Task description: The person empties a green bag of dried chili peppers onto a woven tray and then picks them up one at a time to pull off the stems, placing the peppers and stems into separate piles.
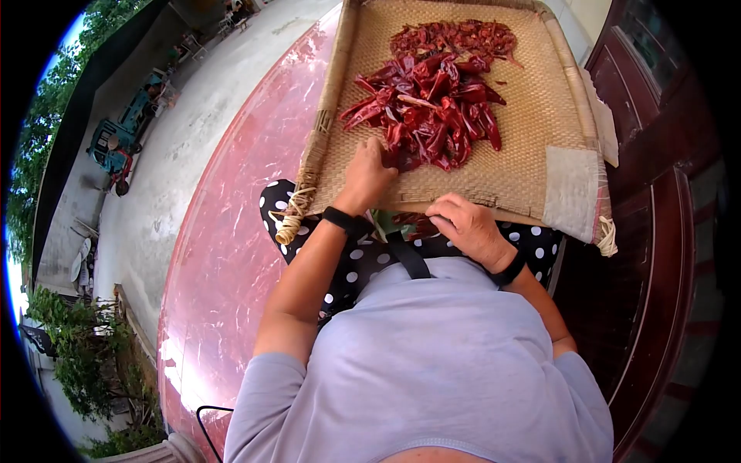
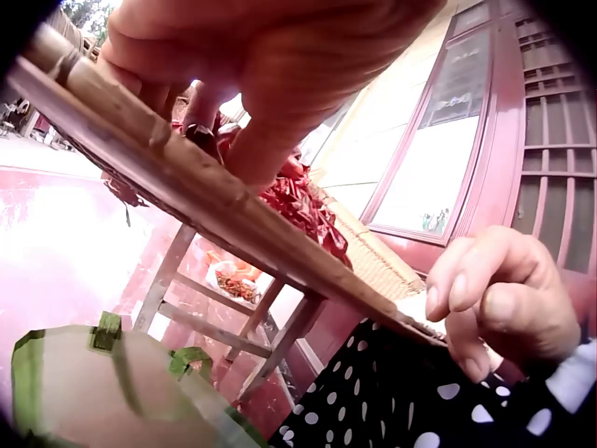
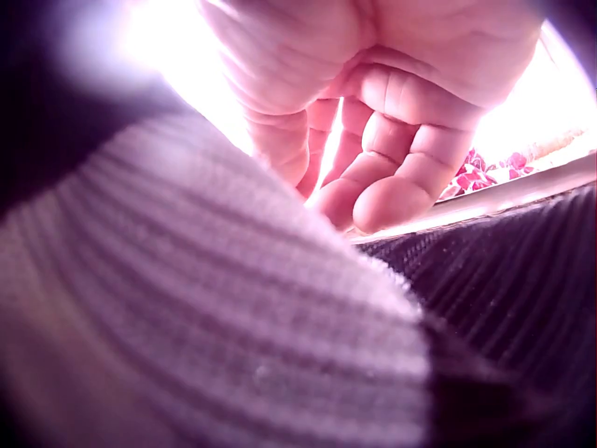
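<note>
A heap of dried red chilies (image 1: 436,108) lies on a woven tray (image 1: 532,100). At the heap's near edge is my left hand (image 1: 369,176), its thumb and fingers pinching a dark red chili (image 2: 207,140); its fingertips are partly hidden. My right hand (image 1: 472,230) is by the tray's front rim, fingers loosely bent and holding nothing. In the right wrist view the right hand's fingers (image 3: 392,191) hang over the rim. Below the rim, between both hands, dark red chili pieces (image 1: 415,224) show in a green-edged holder over the lap.
Smaller chili pieces (image 1: 455,38) are spread at the tray's far end. A wooden stool frame (image 2: 219,327) stands beneath the tray, near a bag of reddish bits (image 2: 235,282). A pale cloth patch (image 1: 571,189) covers the tray's right corner. Dark wooden doors (image 1: 641,231) are at the right.
</note>
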Motion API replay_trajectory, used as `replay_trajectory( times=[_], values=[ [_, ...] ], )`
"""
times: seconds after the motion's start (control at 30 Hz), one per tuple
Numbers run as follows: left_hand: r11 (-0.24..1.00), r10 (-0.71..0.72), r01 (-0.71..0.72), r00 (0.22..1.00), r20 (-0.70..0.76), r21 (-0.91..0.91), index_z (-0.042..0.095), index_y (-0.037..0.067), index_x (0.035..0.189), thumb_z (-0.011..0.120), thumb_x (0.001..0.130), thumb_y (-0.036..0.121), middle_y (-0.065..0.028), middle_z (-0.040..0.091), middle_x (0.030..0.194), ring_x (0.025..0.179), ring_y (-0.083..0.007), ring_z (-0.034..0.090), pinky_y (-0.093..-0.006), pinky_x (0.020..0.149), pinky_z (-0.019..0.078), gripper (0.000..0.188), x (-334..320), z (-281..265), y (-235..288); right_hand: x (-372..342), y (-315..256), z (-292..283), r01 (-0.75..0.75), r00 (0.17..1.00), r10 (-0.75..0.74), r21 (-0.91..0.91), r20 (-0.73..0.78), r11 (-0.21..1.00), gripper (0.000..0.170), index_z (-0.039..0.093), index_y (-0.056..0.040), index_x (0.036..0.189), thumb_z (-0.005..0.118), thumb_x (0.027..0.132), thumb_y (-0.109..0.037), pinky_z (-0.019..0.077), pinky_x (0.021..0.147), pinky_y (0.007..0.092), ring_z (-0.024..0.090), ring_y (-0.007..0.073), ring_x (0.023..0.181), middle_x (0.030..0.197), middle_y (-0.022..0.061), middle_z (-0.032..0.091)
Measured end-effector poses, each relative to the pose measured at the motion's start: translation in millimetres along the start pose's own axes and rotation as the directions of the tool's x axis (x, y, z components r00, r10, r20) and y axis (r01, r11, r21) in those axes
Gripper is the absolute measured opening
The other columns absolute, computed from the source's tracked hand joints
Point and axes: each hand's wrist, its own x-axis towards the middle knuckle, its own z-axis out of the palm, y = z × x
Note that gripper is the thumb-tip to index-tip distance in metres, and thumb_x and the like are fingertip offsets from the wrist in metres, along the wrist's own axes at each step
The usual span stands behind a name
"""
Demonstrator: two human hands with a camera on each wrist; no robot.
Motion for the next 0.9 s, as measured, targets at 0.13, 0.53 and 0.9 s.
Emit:
replay_trajectory(
  times=[0.13,0.53,0.9],
  values=[
    [0.984,0.024,-0.032,0.999,-0.047,-0.178,0.056,-0.001,0.104,0.075,0.078,0.011,-0.0147,0.057,0.09,0.087,-0.0243,0.058,-0.0376,0.075,0.0469,0.035,-7.6,-6.1,-0.6,0.4,1.9,1.4,-0.064,0.996,0.065,0.025,-0.064,0.998,0.017,0.065,-0.0087,0.104,0.067,0.088,-0.01,0.0547,0.072,0.0353,0.067,0.0267,0.083,0.103,0.0068,0.064],
    [0.85,0.117,0.093,0.926,0.358,-0.519,0.059,0.0,0.119,0.065,0.092,0.013,-0.0053,0.066,0.087,0.071,-0.0109,0.062,-0.0269,0.059,0.0506,0.03,-33.8,-12.3,36.2,8.3,17.1,8.2,-0.345,0.904,0.421,0.443,-0.081,0.827,0.027,0.06,-0.0014,0.119,0.063,0.094,-0.01,0.052,0.065,0.0271,0.062,0.0114,0.067,0.1,0.0094,0.068],
    [0.57,-0.121,0.374,0.919,0.375,-0.732,0.056,0.002,0.12,0.061,0.094,0.012,-0.007,0.068,0.099,0.063,-0.0103,0.063,-0.0205,0.046,0.044,0.028,-25.5,-12.6,10.4,5.8,6.5,-3.5,-0.217,0.961,0.259,0.316,-0.097,0.924,0.018,0.066,-0.0039,0.103,0.067,0.086,-0.001,0.0528,0.07,0.0286,0.067,0.0188,0.077,0.092,0.0084,0.069]
  ],
)
